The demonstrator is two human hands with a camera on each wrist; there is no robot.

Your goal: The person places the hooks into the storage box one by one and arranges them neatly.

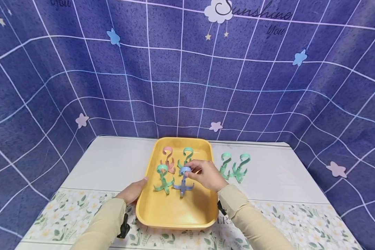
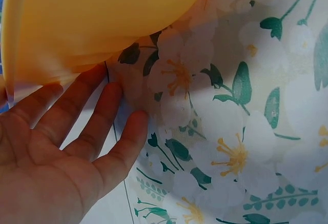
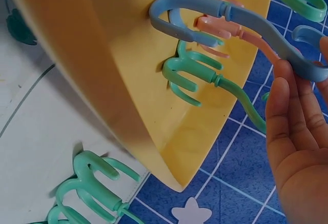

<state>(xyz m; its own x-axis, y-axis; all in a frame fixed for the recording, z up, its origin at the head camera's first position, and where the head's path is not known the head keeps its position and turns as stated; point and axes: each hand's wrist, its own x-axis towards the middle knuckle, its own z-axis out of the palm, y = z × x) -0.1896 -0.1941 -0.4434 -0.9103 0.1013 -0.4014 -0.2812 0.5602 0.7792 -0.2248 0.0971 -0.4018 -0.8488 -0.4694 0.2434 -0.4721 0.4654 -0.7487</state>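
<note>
Yellow plastic tray (image 1: pixel 175 211) sits mid-table; the left hand (image 1: pixel 132 191) rests flat, fingers straight, against its left rim. Inside, right of a green hook (image 1: pixel 163 178), the right hand (image 1: pixel 206 175) pinches the blue hook (image 1: pixel 183 180).

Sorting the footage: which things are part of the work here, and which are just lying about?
In the work: blue hook, pinched by right hand; yellow tray, touched by left hand; hooks in tray and on table.
Lying about: tablecloth; blue backdrop.
</note>
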